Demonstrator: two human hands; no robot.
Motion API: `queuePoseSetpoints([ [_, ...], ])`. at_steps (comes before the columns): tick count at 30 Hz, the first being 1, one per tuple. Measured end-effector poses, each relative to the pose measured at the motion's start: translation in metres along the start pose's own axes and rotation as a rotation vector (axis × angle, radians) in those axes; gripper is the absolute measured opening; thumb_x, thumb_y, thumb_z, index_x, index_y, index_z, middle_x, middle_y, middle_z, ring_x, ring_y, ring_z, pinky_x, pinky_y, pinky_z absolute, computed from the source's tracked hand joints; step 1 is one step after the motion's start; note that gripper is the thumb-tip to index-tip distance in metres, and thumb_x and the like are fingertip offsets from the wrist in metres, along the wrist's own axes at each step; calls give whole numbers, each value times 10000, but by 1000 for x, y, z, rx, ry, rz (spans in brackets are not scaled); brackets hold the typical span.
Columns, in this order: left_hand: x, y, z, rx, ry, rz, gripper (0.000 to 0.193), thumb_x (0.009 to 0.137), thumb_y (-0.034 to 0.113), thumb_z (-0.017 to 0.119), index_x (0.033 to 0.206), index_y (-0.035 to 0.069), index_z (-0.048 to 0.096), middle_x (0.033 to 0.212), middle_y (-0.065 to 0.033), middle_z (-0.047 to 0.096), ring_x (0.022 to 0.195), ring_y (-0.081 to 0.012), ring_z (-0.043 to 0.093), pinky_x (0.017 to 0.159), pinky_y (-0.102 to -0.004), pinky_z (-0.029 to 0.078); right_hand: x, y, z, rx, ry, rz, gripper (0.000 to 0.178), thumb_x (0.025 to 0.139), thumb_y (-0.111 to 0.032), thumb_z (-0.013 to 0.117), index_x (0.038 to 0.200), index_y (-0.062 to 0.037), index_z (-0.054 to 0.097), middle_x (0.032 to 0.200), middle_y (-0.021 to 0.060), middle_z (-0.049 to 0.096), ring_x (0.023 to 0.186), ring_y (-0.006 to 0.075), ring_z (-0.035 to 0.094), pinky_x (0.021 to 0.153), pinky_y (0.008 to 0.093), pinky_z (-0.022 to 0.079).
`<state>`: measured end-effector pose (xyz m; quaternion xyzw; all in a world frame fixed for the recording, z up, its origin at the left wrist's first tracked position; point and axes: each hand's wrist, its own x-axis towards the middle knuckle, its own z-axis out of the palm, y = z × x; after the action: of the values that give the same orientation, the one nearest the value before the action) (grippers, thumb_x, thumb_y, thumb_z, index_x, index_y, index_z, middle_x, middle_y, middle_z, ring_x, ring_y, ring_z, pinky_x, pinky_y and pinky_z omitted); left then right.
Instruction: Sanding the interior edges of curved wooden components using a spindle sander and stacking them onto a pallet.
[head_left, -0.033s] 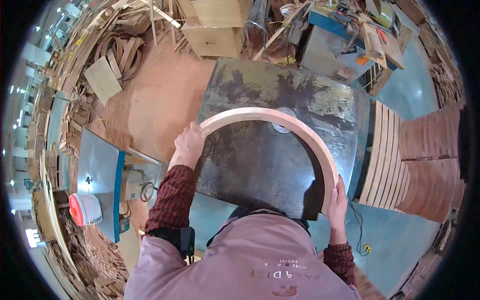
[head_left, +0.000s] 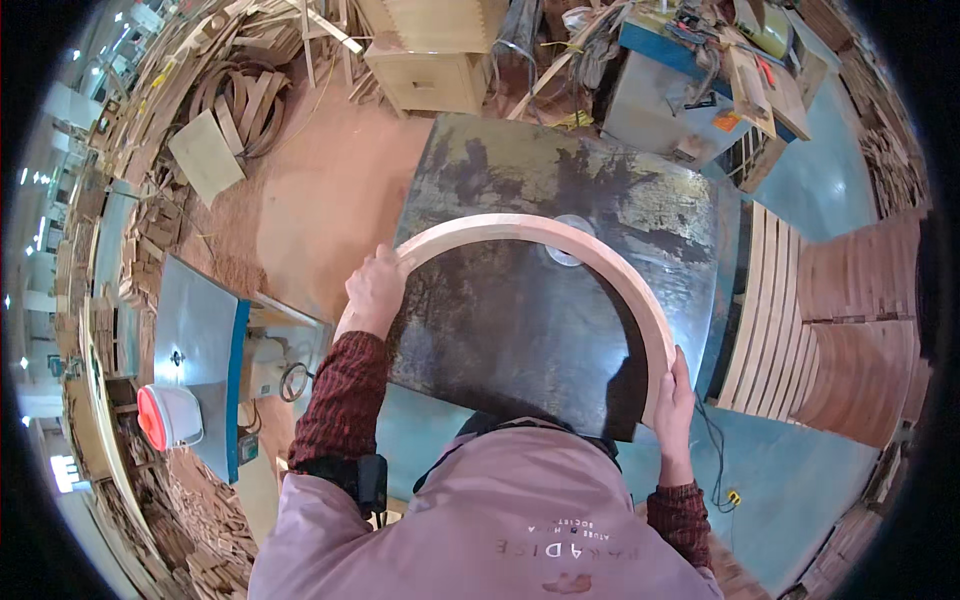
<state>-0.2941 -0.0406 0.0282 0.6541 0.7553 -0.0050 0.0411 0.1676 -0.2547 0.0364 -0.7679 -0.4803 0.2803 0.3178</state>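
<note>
A curved wooden strip [head_left: 497,226], pale and bent into a wide arch, spans the space in front of me. My left hand [head_left: 376,292] is closed around its left end, and the fingers wrap over the wood. At the other end, my right hand [head_left: 675,402] grips the strip with the thumb along its side. Beneath the arch lies a dark, worn metal machine table [head_left: 500,320] with patchy rust-like marks. Near the crown of the arch, a pale round disc [head_left: 566,240] in the tabletop is partly covered by the wood.
To the left stands a blue-edged metal table [head_left: 200,330] with a white bucket [head_left: 178,417] with a red lid. Stacked curved wood panels [head_left: 860,280] and slats are at the right. A cluttered machine [head_left: 660,105] and a wooden cabinet [head_left: 425,78] stand beyond. A cable [head_left: 717,450] runs across the floor.
</note>
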Motion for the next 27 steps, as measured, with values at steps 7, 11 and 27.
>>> queuePoseSetpoints([
  [7,-12,-48,-5,-51,9,-142,412,965,441,669,979,32,629,950,-223,739,909,-414,731,800,-533,568,52,-17,29,-65,-88,-134,501,1033,-129,457,1523,-26,483,1416,276,589,1310,416,577,1123,432,426],
  [11,-23,-71,-13,-55,-16,-255,422,971,459,642,979,37,629,945,-235,741,916,-432,724,800,-545,551,84,-29,50,-285,-89,-304,479,1033,-172,477,1496,-63,526,1497,257,511,1421,435,453,1191,499,343],
  [27,1,-183,0,-96,105,-561,453,980,483,604,986,32,647,937,-255,743,920,-447,726,837,-554,568,222,-155,181,-532,-130,-674,451,1020,-222,540,1463,-137,545,1537,205,484,1477,399,389,1196,551,326],
])
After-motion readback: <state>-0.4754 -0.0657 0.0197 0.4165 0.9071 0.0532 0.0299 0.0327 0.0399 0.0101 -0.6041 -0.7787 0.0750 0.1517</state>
